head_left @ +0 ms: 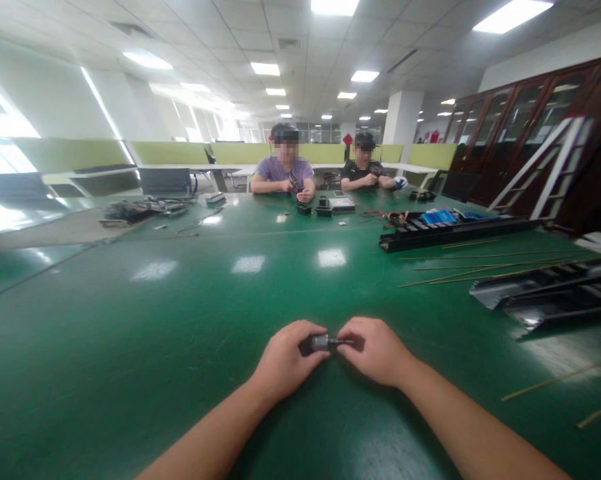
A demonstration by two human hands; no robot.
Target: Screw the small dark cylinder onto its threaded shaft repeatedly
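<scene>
Close to me, over the green table, both hands meet at a small silver-and-dark cylinder. The fingers and thumb of my left hand are closed around its body from the left. A thin dark shaft runs out of the cylinder to the right, roughly level. My right hand pinches the far end of this shaft between thumb and fingers. The fingertips partly cover both ends, and the picture is too soft to tell the exact kind of part.
Long black channels and thin yellowish rods lie at the right. Behind them is another black channel with blue items on it. Two people sit across the table, handling dark parts. A stepladder stands at the far right.
</scene>
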